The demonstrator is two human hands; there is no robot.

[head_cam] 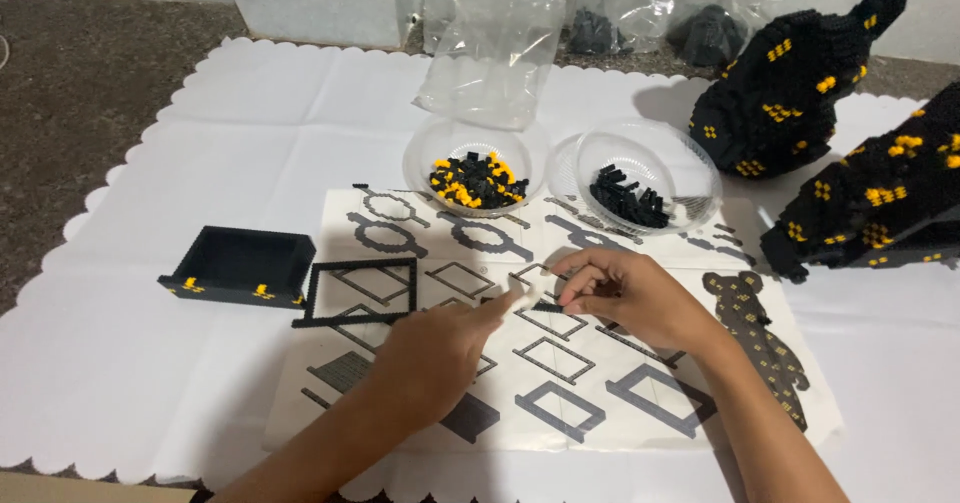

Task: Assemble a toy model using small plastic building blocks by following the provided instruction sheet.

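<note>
My left hand [435, 348] and my right hand [625, 298] meet over a printed instruction sheet [650, 393] with grey frame diagrams. The fingertips of both hands pinch together around a small pale piece [530, 293]; what it is cannot be made out. A black square frame of small bricks [360, 290] lies on the sheet just left of my left hand. A black open box of bricks with yellow marks [240, 265] stands farther left.
Two clear plastic bowls sit behind the sheet: one with black and yellow bricks [478, 178], one with black bricks [630, 196]. Large black brick builds with yellow spots [790, 88] [880, 198] stand at the right. Clear plastic bags [495, 43] lie at the back on the white scalloped cloth [150, 363].
</note>
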